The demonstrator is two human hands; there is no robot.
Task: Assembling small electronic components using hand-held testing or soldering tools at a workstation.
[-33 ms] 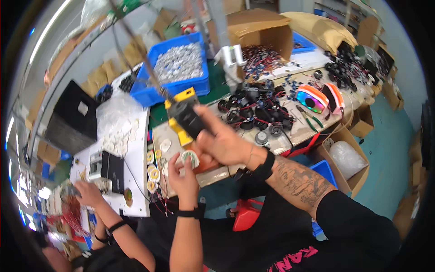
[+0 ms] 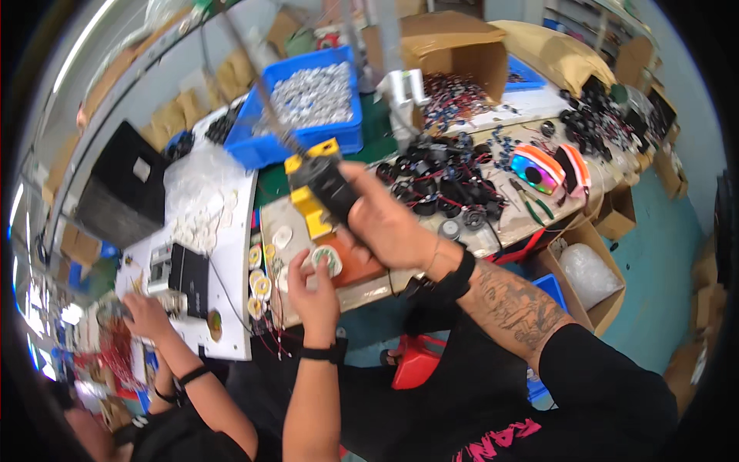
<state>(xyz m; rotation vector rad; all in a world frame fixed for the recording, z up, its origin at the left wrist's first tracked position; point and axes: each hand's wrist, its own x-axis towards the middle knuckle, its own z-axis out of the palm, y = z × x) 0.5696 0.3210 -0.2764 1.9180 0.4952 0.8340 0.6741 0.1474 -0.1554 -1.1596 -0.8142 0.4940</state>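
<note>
My right hand (image 2: 392, 231) is closed around a black, boxy hand tool (image 2: 329, 189), with a dark cord or rod running up from its top to the upper left. Part of the tool's lower end is hidden by the fingers. Between the fingers of my left hand (image 2: 314, 308) is a round white disc (image 2: 327, 260) with a green centre, held just below the tool. Behind them on the bench are a yellow fixture (image 2: 312, 212) and an orange-brown block (image 2: 362, 262).
Black round parts with wires (image 2: 439, 181) lie heaped on the bench, near pliers (image 2: 531, 202) and an orange-rimmed device (image 2: 537, 169). A blue bin (image 2: 358, 123) of small pale parts stands behind. At left, a co-worker's hand (image 2: 146, 316) works at a white table.
The whole view has shifted slightly. Both hands keep their hold, and more of the orange-brown block shows beneath the tool.
</note>
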